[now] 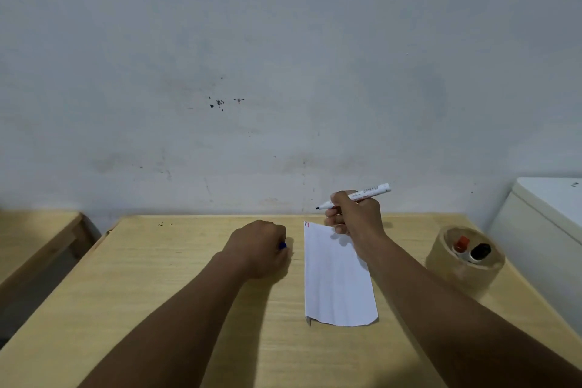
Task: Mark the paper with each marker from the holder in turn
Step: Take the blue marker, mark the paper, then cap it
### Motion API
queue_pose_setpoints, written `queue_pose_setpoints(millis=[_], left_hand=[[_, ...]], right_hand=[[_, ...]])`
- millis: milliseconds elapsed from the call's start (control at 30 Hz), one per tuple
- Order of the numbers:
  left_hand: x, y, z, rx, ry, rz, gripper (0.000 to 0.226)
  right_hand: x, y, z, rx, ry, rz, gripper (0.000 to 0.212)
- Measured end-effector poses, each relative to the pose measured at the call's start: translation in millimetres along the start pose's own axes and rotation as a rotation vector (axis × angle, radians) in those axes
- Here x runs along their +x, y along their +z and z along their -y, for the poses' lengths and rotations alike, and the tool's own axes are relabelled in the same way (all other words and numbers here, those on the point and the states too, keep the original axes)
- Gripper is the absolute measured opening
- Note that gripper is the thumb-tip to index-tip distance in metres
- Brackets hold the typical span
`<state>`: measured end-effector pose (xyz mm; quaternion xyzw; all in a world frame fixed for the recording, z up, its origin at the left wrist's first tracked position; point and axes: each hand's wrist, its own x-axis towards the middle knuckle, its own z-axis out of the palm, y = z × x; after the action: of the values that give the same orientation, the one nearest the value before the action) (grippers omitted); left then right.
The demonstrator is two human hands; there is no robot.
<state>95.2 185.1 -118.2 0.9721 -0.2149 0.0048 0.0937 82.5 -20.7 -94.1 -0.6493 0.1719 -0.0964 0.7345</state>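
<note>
A pale wooden table is set against a stained grey wall. The paper lies right of centre, with small marks at its far left corner. An uncapped marker is gripped in the right hand above the paper's far edge; a blue cap is clenched in the left hand. The holder, far right, contains two capped markers. The tip should be lowered beside the existing marks and a short stroke drawn.

marker label print (barcode) unreadable
</note>
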Motion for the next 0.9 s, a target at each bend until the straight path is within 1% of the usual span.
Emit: queue_pose_setpoints(millis=[100,200,300,367,467,567,667,900], left_hand=[[1.6,2.9,0.9,0.035,0.031,0.011,0.024],[3.4,0.0,1.4,0.003,0.010,0.049,0.031],[4.7,-1.1,0.7,-0.109,-0.011,0.003,0.042],[4.7,-0.5,-3.7,-0.168,0.016,-0.043,0.053],[6.6,3.2,-11.5,-0.154,0.094,-0.052,0.065],[9.1,3.2,-11.5,-0.172,0.099,-0.028,0.059],[9.9,3.6,-6.4,-0.090,0.108,0.018,0.053],[9.8,9.3,-3.6,-0.107,0.099,0.043,0.051]], right_hand=[[8.2,2.9,-11.2,-0.056,0.004,0.063,0.011],[15.9,6.3,-21.5,-0.070,0.013,0.077,0.005],[21.1,7.4,-31.4,-0.096,0.008,0.050,0.003],[22.6,7.9,-36.5,-0.115,0.003,0.040,0.005],[23.5,9.5,-40.9,-0.183,-0.038,0.034,0.005],[24.9,9.2,-43.6,-0.237,-0.063,0.042,0.007],[26.7,9.1,-46.3,-0.284,-0.079,0.038,0.010],[29.3,9.2,-54.5,-0.419,-0.137,0.016,0.008]])
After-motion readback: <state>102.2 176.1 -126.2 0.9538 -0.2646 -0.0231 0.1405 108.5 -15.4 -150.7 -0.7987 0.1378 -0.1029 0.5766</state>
